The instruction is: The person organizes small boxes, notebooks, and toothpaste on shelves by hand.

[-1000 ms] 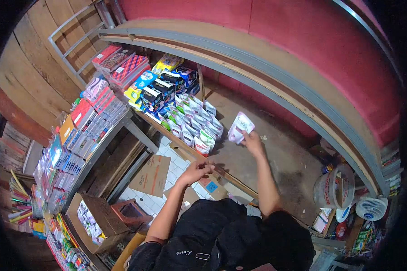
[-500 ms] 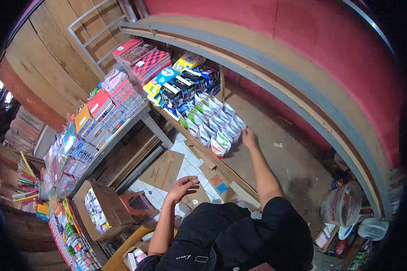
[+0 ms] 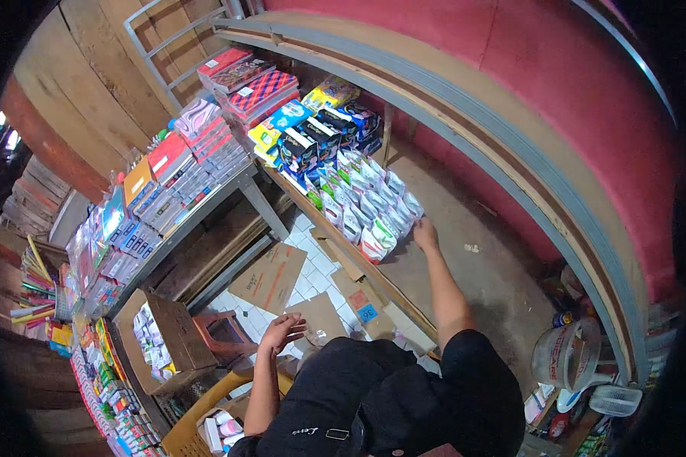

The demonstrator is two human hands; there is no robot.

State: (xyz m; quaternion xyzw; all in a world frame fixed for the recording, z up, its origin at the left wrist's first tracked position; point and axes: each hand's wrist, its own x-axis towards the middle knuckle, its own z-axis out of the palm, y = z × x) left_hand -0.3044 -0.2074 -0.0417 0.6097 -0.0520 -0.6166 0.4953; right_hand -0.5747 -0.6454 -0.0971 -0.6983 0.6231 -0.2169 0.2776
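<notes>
Rows of white and green pouches [image 3: 362,198] stand at the edge of a brown shelf board. My right hand [image 3: 425,233] is at the right end of these rows, its fingers touching or beside the end pouch; whether it grips one is unclear. Behind the pouches sit dark blue packs [image 3: 310,145] and yellow and blue packs [image 3: 280,126]. My left hand [image 3: 286,332] is raised over the floor near my body, with slightly curled fingers apart and nothing in it.
Notebook stacks [image 3: 255,95] and boxed goods [image 3: 156,206] fill the left table [image 3: 244,179]. Flattened cardboard [image 3: 269,278] lies on the tiled floor. An open carton [image 3: 187,335] stands at lower left. A clear tub [image 3: 564,354] is at right.
The whole view has shifted slightly. My right hand remains beside the end pouches. My left hand appears slightly lower and further left, still raised.
</notes>
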